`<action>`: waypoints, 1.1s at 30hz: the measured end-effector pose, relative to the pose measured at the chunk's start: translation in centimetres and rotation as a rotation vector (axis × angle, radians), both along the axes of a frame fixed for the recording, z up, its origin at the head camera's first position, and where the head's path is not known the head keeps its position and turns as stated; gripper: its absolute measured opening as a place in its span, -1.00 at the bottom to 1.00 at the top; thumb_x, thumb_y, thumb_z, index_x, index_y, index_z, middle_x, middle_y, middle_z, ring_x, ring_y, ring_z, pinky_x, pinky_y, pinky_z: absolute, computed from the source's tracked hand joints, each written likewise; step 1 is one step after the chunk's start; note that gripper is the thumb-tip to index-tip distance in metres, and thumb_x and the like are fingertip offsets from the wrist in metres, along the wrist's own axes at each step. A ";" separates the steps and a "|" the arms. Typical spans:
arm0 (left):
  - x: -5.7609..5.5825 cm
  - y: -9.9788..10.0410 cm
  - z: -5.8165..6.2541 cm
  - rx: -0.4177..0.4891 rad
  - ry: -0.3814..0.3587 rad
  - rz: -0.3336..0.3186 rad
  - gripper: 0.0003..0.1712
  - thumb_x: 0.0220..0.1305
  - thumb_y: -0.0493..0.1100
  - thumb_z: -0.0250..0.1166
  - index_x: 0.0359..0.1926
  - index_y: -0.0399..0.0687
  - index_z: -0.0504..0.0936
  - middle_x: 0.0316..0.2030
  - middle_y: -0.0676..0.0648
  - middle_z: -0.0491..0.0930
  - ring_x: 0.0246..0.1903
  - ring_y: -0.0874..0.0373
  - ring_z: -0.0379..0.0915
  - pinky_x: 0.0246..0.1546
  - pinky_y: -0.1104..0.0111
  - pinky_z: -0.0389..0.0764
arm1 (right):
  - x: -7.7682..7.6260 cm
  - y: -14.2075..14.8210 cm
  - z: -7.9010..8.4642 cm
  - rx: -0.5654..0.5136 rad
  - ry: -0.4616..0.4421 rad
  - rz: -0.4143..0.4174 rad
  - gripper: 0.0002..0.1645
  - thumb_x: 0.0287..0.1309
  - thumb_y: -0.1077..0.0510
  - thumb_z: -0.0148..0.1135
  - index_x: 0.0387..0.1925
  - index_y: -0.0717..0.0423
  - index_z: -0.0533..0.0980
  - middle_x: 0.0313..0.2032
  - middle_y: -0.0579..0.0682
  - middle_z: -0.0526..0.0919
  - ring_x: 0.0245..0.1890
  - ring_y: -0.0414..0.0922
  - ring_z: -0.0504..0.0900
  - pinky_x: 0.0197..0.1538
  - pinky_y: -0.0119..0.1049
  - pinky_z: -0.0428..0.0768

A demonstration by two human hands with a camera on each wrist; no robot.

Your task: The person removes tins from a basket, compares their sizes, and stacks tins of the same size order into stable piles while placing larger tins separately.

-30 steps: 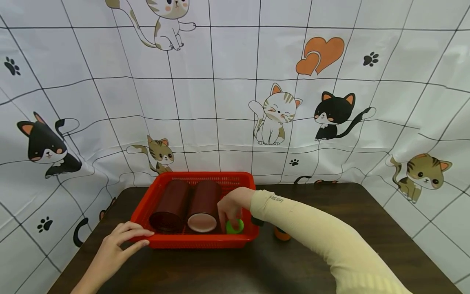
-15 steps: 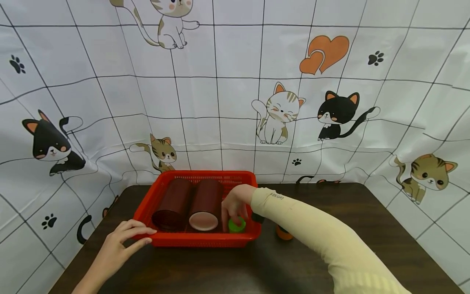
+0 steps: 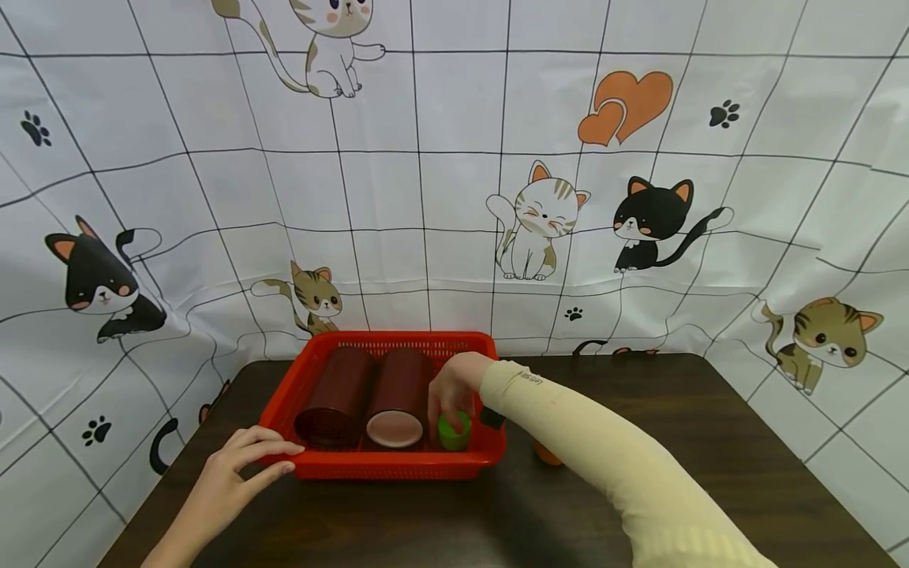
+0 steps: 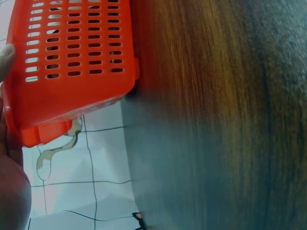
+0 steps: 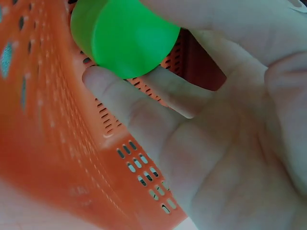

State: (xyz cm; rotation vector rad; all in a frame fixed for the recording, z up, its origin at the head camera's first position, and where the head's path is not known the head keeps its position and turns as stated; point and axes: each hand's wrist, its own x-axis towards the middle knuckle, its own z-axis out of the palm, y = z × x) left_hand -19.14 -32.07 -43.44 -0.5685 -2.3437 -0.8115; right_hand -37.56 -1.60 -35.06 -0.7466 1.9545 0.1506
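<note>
A red plastic basket point(image 3: 387, 467) with slotted walls stands on the table. At its near left corner my left hand point(image 3: 230, 481) holds the rim, with the thumb on the outside; in the left wrist view the fingertips show at the slotted wall point(image 4: 74, 57). My right hand point(image 3: 454, 390) reaches down into the basket's right side and grips a smooth green cylinder point(image 5: 132, 36) between thumb and fingers. Left of that hand, two dark red-brown cylinders point(image 3: 341, 386) lie side by side lengthwise; the right one has a pale pink end point(image 3: 394, 429).
Partly behind my right sleeve point(image 3: 568, 410), a small orange thing point(image 3: 547, 454) sits on the dark wooden table point(image 3: 710, 426), just right of the basket. A white cat-print sheet point(image 3: 454, 197) hangs behind and on both sides.
In my right hand the green cylinder has tipped, so more of its side shows now. The right forearm has shifted slightly and covers more of the orange thing. My left hand stays on the basket.
</note>
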 end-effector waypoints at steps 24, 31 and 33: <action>0.0 0.0 0.0 -0.009 -0.023 0.018 -0.57 -0.09 -0.29 0.55 -0.17 0.25 0.77 -0.23 0.26 0.59 -0.21 0.50 0.30 -0.20 0.65 0.33 | -0.4 1.2 -0.9 -0.091 0.050 -0.181 -0.37 0.01 0.34 0.44 0.10 -0.24 0.59 0.08 -0.14 0.40 -0.11 -0.18 0.55 0.04 -0.29 0.64; -0.1 0.0 0.1 -0.010 -0.009 0.011 -0.56 -0.12 -0.32 0.56 -0.18 0.23 0.77 -0.24 0.26 0.60 -0.21 0.50 0.30 -0.19 0.67 0.33 | -0.4 1.2 -0.9 -0.057 0.081 -0.170 -0.32 0.00 0.25 0.49 0.17 -0.22 0.52 0.11 -0.09 0.38 -0.12 -0.16 0.57 0.21 -0.20 0.59; -0.1 0.0 0.0 -0.010 -0.010 0.013 -0.56 -0.13 -0.32 0.56 -0.19 0.22 0.78 -0.25 0.26 0.60 -0.21 0.51 0.30 -0.19 0.67 0.33 | -0.4 1.2 -0.9 -0.047 0.092 -0.148 -0.30 0.00 0.22 0.49 0.20 -0.21 0.50 0.13 -0.08 0.37 -0.16 -0.17 0.56 0.17 -0.23 0.61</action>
